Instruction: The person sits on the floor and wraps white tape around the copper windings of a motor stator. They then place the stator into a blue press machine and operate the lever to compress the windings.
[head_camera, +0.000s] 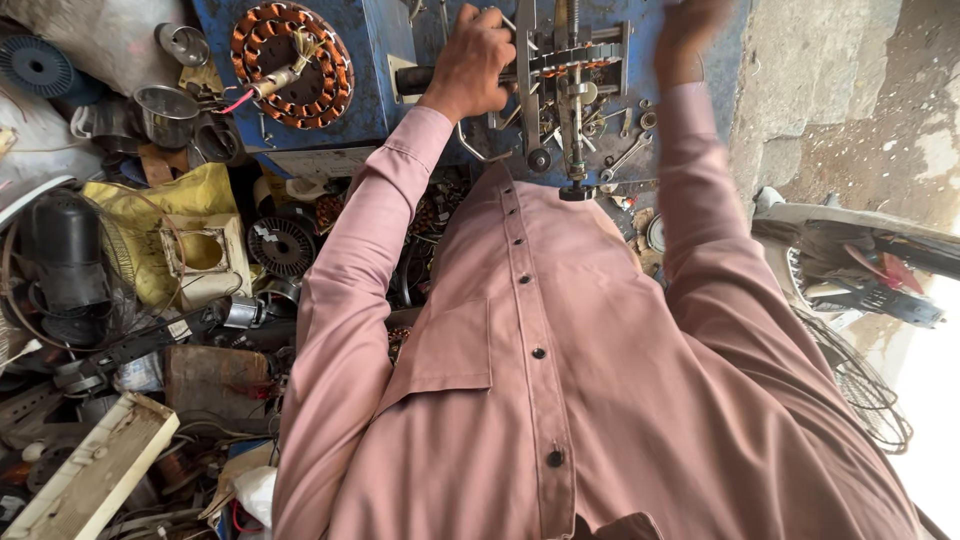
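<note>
Left hand (470, 65) wrapped around black crank handle (420, 80) of winding machine (570, 80) on blue worktop (375, 50). Right hand (685, 40) raised, blurred; grip unreadable. Copper-wound stator (292, 65) lies just left, seemingly finished. Scrap parts heaped beside.

1. The left hand (470, 62) is closed around a black handle (420, 80) on the blue machine (375, 60) at the far side.
2. The right hand (685, 40) is up by the top edge, blurry, so its grip is hard to tell.
3. A round copper-wound ring (292, 64) sits on the machine, left of the left hand.
4. Small spanners and nuts (625, 150) lie on the machine, between the two arms.
5. On the left is a pile of old parts, with a yellow bag (150, 205) and a metal cup (165, 112).
6. A white fan (850, 270) lies on the right.
</note>
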